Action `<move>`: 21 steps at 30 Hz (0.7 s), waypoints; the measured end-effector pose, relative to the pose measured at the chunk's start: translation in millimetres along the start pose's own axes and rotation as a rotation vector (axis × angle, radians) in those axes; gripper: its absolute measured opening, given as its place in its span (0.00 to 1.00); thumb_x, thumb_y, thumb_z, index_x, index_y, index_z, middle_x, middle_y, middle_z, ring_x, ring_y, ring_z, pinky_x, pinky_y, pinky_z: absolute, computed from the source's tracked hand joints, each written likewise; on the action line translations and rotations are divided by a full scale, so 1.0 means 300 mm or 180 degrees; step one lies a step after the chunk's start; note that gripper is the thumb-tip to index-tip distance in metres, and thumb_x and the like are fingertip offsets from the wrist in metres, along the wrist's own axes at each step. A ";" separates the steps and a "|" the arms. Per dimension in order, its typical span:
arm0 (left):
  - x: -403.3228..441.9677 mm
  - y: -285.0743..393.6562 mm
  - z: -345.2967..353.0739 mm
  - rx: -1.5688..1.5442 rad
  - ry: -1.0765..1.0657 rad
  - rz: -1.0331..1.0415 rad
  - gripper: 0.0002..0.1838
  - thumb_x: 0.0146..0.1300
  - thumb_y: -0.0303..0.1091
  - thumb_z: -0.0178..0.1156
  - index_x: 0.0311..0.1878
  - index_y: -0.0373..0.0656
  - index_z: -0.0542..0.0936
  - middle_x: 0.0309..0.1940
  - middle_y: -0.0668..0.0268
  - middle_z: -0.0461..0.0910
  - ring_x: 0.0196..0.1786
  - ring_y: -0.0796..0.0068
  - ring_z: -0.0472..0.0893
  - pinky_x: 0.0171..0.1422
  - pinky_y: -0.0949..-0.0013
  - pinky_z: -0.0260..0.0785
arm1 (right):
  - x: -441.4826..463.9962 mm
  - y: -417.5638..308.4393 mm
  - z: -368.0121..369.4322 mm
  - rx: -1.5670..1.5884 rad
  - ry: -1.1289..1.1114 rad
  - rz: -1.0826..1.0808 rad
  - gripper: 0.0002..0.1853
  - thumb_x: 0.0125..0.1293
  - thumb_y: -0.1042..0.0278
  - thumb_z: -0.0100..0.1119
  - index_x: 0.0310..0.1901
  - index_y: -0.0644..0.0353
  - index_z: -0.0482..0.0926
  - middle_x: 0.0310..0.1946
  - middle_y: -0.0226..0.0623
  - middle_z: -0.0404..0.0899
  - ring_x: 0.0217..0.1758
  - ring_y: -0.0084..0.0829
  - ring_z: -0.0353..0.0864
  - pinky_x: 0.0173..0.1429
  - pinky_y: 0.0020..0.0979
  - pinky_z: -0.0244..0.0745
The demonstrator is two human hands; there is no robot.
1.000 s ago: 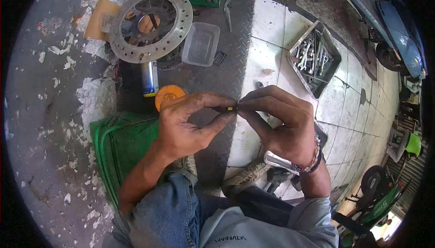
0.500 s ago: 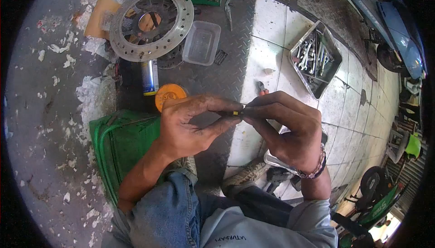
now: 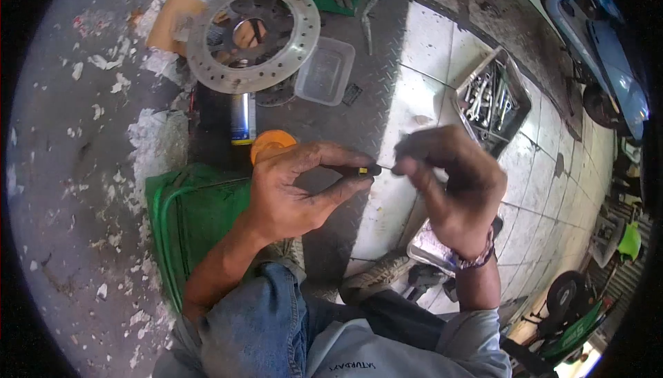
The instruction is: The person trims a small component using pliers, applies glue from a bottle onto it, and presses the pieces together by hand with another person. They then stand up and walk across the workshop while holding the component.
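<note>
My left hand (image 3: 293, 188) pinches a small black piece with a yellow patch (image 3: 364, 171) between thumb and fingertips. To the right of that piece, my right hand (image 3: 456, 188) is blurred by motion, its fingers curled and its fingertips a short gap away from the piece. Whether anything is between the right fingertips cannot be made out. Beyond my left hand lies an orange round lid (image 3: 272, 144), partly covered by the hand.
A perforated brake disc (image 3: 304, 39), a clear plastic tub (image 3: 324, 74) and a spray can (image 3: 243, 117) are at the upper left. A metal tray (image 3: 528, 105) of wrenches is at the upper right. A green container (image 3: 197, 219) stands left of my knee.
My right hand has moved right, away from the small piece, which stays in my left hand. The whole view has shifted, so the surroundings appear further right.
</note>
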State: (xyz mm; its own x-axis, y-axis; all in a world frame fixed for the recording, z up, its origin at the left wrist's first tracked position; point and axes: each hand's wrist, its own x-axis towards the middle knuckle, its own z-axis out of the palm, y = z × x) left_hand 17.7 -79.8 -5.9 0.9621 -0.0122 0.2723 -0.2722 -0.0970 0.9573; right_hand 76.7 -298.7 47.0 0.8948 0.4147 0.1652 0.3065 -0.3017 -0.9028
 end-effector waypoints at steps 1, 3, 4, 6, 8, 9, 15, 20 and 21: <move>-0.005 -0.008 -0.020 0.0018 -0.0008 -0.0068 0.14 0.57 0.20 0.79 0.46 0.35 0.88 0.42 0.54 0.92 0.46 0.68 0.91 0.49 0.68 0.83 | 0.042 -0.019 0.011 -0.0077 0.0100 0.0303 0.04 0.64 0.79 0.74 0.39 0.64 0.89 0.38 0.38 0.91 0.39 0.25 0.90 0.45 0.29 0.83; -0.015 -0.021 -0.052 0.0043 0.0001 -0.0122 0.14 0.57 0.20 0.79 0.47 0.34 0.88 0.43 0.54 0.92 0.47 0.68 0.91 0.50 0.68 0.83 | 0.140 0.053 0.065 -0.0067 0.0190 0.0237 0.04 0.65 0.76 0.74 0.40 0.65 0.89 0.37 0.39 0.90 0.39 0.27 0.91 0.46 0.30 0.83; -0.021 -0.026 -0.062 -0.0027 0.0121 -0.0238 0.14 0.57 0.20 0.79 0.47 0.33 0.88 0.43 0.53 0.92 0.47 0.67 0.91 0.52 0.67 0.84 | 0.193 0.103 0.100 -0.0067 0.0223 0.0107 0.05 0.65 0.75 0.74 0.41 0.65 0.89 0.37 0.40 0.90 0.39 0.28 0.91 0.46 0.31 0.83; -0.027 -0.034 -0.086 -0.0111 0.0273 -0.0338 0.15 0.57 0.19 0.78 0.47 0.33 0.88 0.44 0.53 0.91 0.48 0.67 0.91 0.53 0.67 0.84 | 0.289 0.176 0.173 -0.0170 0.0174 -0.0060 0.06 0.65 0.74 0.74 0.41 0.66 0.89 0.37 0.42 0.90 0.40 0.30 0.92 0.48 0.31 0.83; -0.036 -0.047 -0.113 0.0077 0.0331 -0.0413 0.14 0.57 0.18 0.77 0.47 0.32 0.88 0.44 0.54 0.91 0.49 0.66 0.91 0.56 0.66 0.84 | 0.356 0.246 0.240 -0.0185 0.0156 -0.0168 0.06 0.65 0.75 0.74 0.41 0.67 0.89 0.38 0.42 0.89 0.40 0.32 0.91 0.48 0.32 0.83; -0.040 -0.054 -0.119 0.0062 0.0355 -0.0424 0.14 0.57 0.18 0.77 0.47 0.32 0.88 0.44 0.54 0.91 0.49 0.66 0.91 0.56 0.66 0.84 | 0.375 0.268 0.267 -0.0197 0.0165 -0.0246 0.07 0.65 0.75 0.74 0.41 0.67 0.89 0.38 0.43 0.89 0.40 0.34 0.91 0.48 0.33 0.83; 0.004 -0.096 -0.171 0.0059 0.0532 -0.0326 0.13 0.57 0.22 0.79 0.45 0.38 0.89 0.43 0.59 0.92 0.44 0.71 0.91 0.48 0.69 0.82 | 0.465 0.349 0.339 -0.0311 0.0310 -0.0214 0.07 0.64 0.76 0.74 0.42 0.64 0.90 0.41 0.42 0.87 0.42 0.40 0.89 0.48 0.36 0.82; 0.032 -0.123 -0.189 -0.0028 0.0549 -0.0327 0.14 0.56 0.22 0.80 0.46 0.38 0.89 0.42 0.60 0.93 0.43 0.69 0.91 0.49 0.67 0.82 | 0.504 0.359 0.330 -0.0792 0.0170 -0.0751 0.08 0.62 0.78 0.73 0.43 0.62 0.89 0.42 0.41 0.86 0.45 0.43 0.86 0.50 0.38 0.81; 0.035 -0.125 -0.193 -0.0051 0.0541 -0.0360 0.15 0.55 0.22 0.80 0.46 0.38 0.89 0.42 0.61 0.93 0.43 0.69 0.92 0.49 0.66 0.82 | 0.509 0.355 0.330 -0.0883 0.0173 -0.0854 0.09 0.61 0.78 0.73 0.44 0.62 0.89 0.42 0.40 0.86 0.45 0.43 0.85 0.50 0.39 0.81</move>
State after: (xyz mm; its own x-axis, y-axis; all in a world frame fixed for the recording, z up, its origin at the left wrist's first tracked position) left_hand 37.2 -18.6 -33.3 0.9706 0.1660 0.1742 -0.1641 -0.0724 0.9838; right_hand 213.8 -182.4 -63.4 0.7845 0.4667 0.4084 0.6015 -0.4124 -0.6842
